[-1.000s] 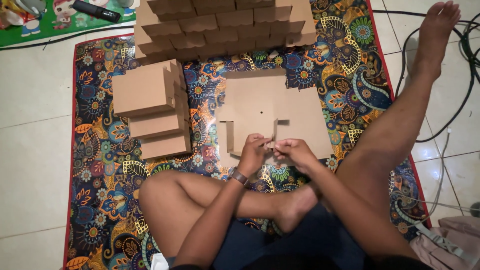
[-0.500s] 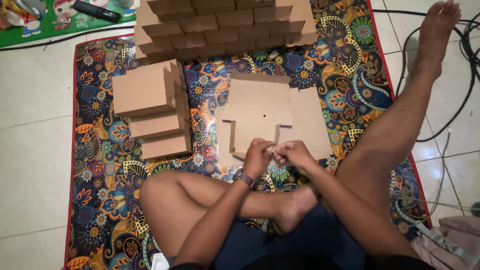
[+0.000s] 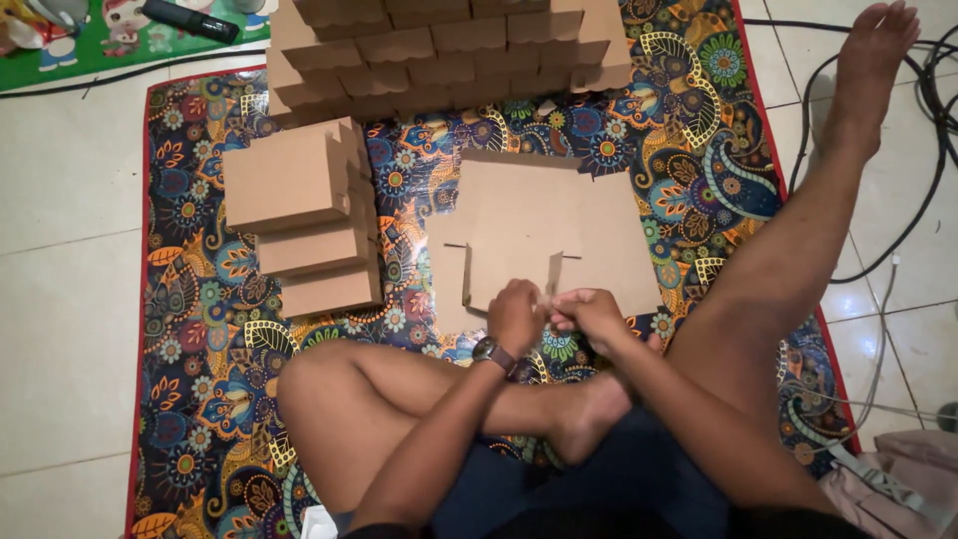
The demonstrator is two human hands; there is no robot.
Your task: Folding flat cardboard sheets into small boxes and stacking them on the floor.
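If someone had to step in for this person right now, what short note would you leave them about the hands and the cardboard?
Left hand: closed on the near edge of the flat brown cardboard box blank, watch on the wrist.
Right hand: pinching the same edge beside it.
The blank lies on the patterned floor mat, one slit flap raised.
Done: three folded brown boxes stacked on the left; a wall of finished boxes at the far side.
Left: this blank is mostly unfolded.

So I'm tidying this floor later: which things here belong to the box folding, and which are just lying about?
In use:
- flat cardboard sheet, near edge held by left hand and right hand
- folded boxes beside it
- box stack behind
- patterned mat

Lying about:
- black cables
- green mat
- dark remote-like object
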